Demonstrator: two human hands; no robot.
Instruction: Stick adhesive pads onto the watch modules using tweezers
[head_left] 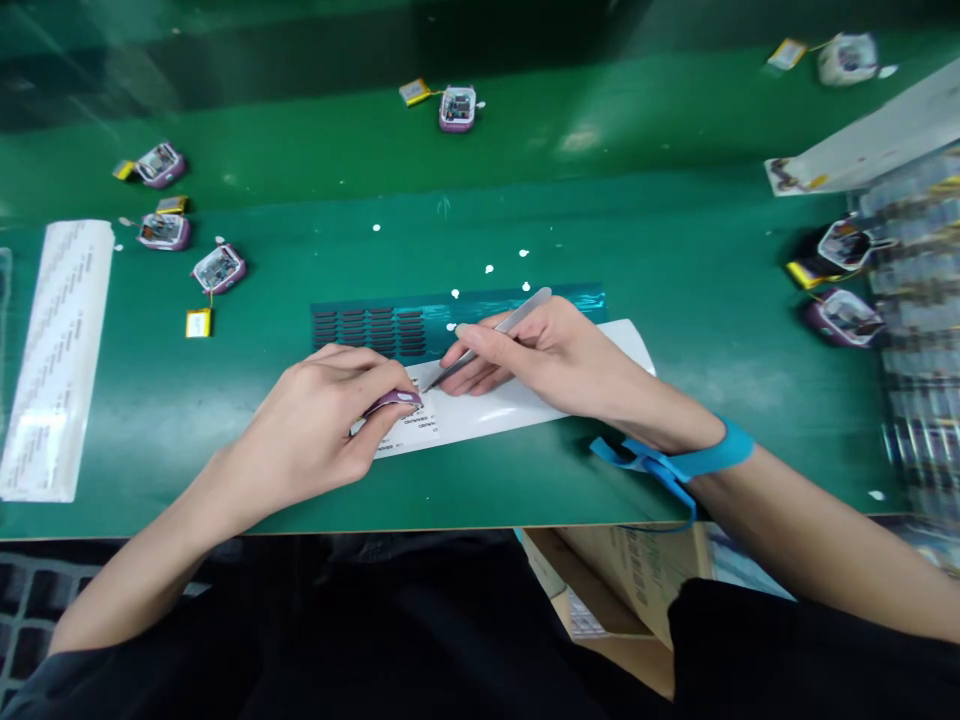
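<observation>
My left hand (330,420) is closed around a small purple device housing (396,398), held on edge between thumb and fingers. My right hand (525,350) grips metal tweezers (517,312), whose tips point down-left and come close to the housing; I cannot tell whether they touch it. Under both hands lies a white sheet of printed labels (495,405). Behind it is a blue film strip (367,330) carrying rows of dark thin pieces. A blue wrist strap (712,455) is around my right wrist. The inside of the held housing is mostly hidden by my fingers.
Opened purple devices (220,268) with yellow batteries (199,323) lie at the left, and another device (457,108) at the back. Several white dots (489,269) are scattered mid-table. A white label sheet (56,350) lies far left. Clear stacked trays (926,350) stand right; a cardboard box (630,570) is below.
</observation>
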